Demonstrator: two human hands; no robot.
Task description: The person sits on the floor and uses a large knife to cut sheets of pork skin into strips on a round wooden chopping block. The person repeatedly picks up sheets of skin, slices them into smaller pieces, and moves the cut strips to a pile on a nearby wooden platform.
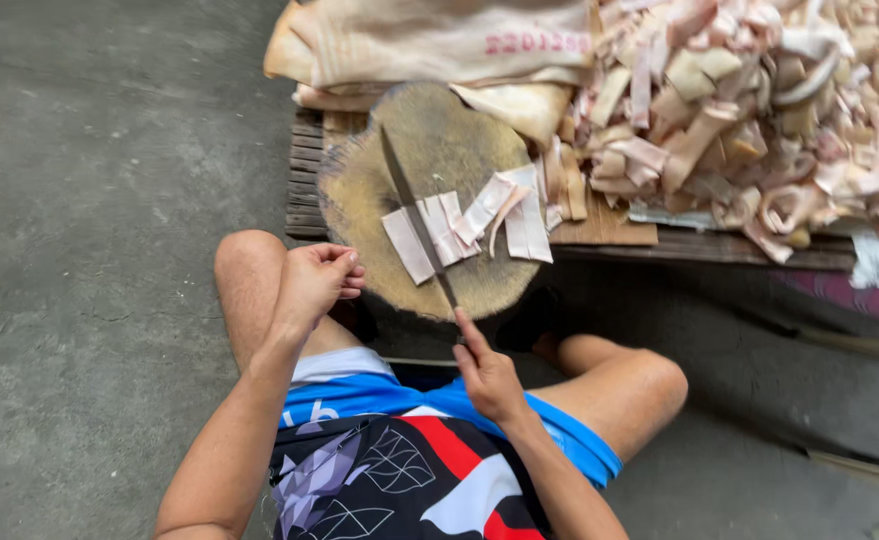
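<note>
Knife [414, 215] lies across pale strips [459, 225] on the round block [359, 190], its handle held tight in the right hand [487, 375], while the left hand [314, 280], curled and empty, hovers near the block's left edge.

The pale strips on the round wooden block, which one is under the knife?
The leftmost strip, a pale flat rectangle. The knife blade lies along its right edge, while the other strips fan out to the right. The right hand holds the knife's handle.
</note>
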